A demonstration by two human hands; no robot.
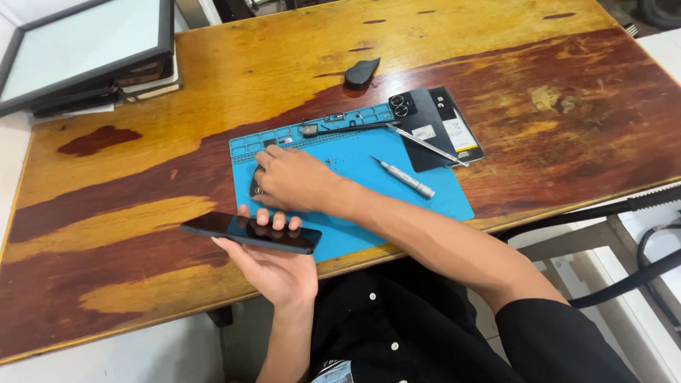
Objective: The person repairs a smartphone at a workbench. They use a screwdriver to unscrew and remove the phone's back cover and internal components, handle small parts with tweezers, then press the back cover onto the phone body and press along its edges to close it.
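Note:
My left hand (273,266) holds a dark smartphone (250,232) flat, screen up, over the table's near edge. My right hand (292,179) reaches across onto the blue repair mat (418,195) and covers a small dark object (254,188) at the mat's left edge; the fingers curl over it, and how firmly they grip it is hidden. A silver screwdriver (403,177) lies on the mat to the right of that hand.
An opened phone and its black back cover (434,128) lie at the mat's far right corner, with thin metal tweezers (424,145) across them. A dark opening pick (362,72) sits farther back. Framed panels (81,50) are stacked at the far left of the wooden table (553,92).

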